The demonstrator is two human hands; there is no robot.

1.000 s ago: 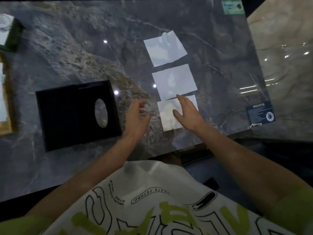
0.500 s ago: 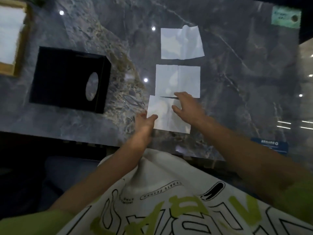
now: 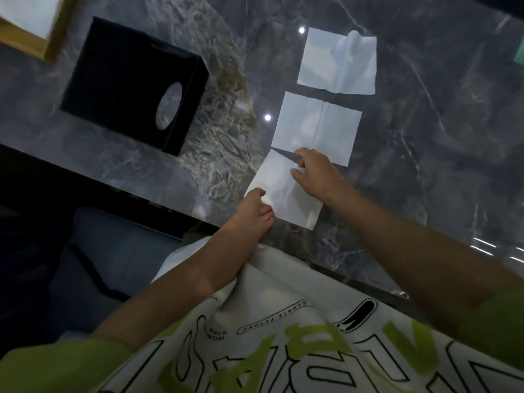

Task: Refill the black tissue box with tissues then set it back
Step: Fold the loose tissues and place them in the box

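The black tissue box [image 3: 124,89] lies on its side at the upper left of the marble table [image 3: 425,137], its oval opening facing right. Three white tissues lie flat in a row to its right: a far tissue [image 3: 337,61], a middle tissue [image 3: 317,126] and a nearest tissue [image 3: 279,191] by the table's front edge. My right hand [image 3: 314,174] pinches the far edge of the nearest tissue, which lifts slightly there. My left hand [image 3: 253,208] grips that tissue's near left corner with curled fingers.
A wooden-framed tray [image 3: 54,38] with something white in it sits at the top left corner. The table's front edge runs diagonally just below my hands. A dark blue seat [image 3: 99,251] lies below the edge at left.
My left hand has come from the open space beside the box onto the nearest tissue's left corner. My right hand's fingers have curled on its far edge. The view has swung left.
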